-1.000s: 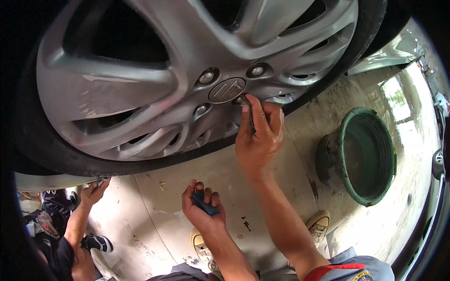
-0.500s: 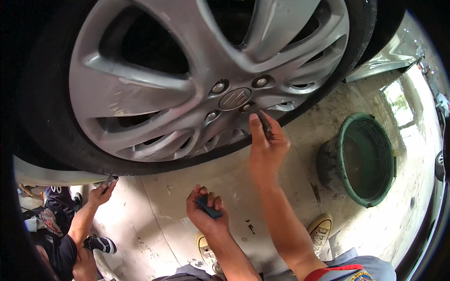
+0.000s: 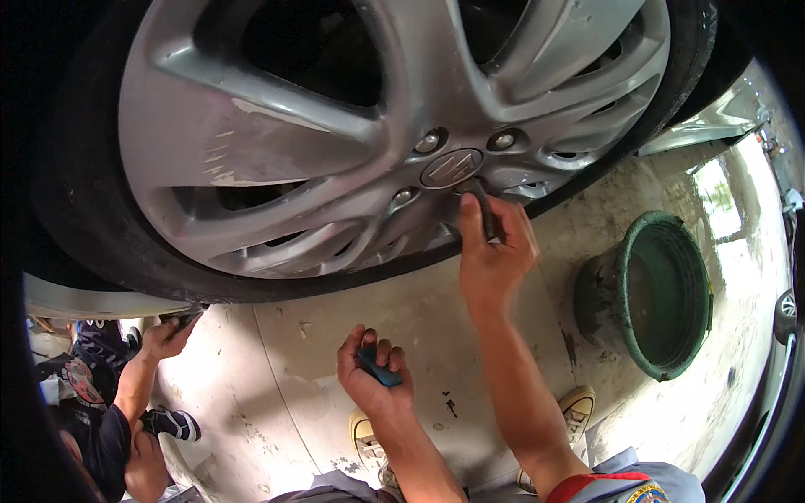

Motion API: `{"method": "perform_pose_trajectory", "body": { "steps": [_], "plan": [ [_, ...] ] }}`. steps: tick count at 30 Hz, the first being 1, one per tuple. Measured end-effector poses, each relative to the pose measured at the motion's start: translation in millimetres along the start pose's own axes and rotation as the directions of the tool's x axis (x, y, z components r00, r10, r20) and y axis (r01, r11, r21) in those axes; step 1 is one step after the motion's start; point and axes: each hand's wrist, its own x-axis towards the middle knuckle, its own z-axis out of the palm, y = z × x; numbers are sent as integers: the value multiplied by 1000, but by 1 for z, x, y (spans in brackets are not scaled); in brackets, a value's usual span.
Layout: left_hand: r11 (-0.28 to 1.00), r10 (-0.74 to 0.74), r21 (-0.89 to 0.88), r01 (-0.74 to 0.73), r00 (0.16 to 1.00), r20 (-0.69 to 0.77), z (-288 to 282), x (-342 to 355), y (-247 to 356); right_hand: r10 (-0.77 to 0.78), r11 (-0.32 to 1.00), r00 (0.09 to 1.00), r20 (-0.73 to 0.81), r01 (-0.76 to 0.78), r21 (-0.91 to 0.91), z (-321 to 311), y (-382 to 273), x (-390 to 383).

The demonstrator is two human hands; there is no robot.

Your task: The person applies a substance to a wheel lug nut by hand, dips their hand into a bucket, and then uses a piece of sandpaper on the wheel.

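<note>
A silver alloy wheel with a black tyre fills the upper part of the view. Its spokes show scuffs and pale patches. At its hub is a round centre cap with lug nuts around it. My right hand pinches a dark, thin folded piece, perhaps sandpaper, against the rim just below the cap. Lower and to the left, my left hand is curled around a small blue block, held away from the wheel.
A green tub of cloudy water stands on the stained floor to the right. At the far left a co-worker crouches, a hand raised to the car's lower body with a dark object. My shoes are below.
The view has shifted, so the wheel's hub sits farther right. My right hand keeps its piece beside the centre cap, its wrist slightly turned. The left hand still grips the blue block.
</note>
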Motion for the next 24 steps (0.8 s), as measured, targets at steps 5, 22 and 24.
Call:
{"method": "perform_pose_trajectory", "body": {
  "steps": [5,22,24],
  "plan": [
    [999,21,36,-21,1000,-17,3,-1,-1,19,998,1000,17,-18,-61,-5,6,-2],
    [996,32,81,-29,999,-38,6,0,-2,-274,957,961,45,277,-85,6,9,9],
    [998,26,59,-24,998,-48,5,1,-1,-276,949,959,59,282,-139,7,10,8]
  ]
}}
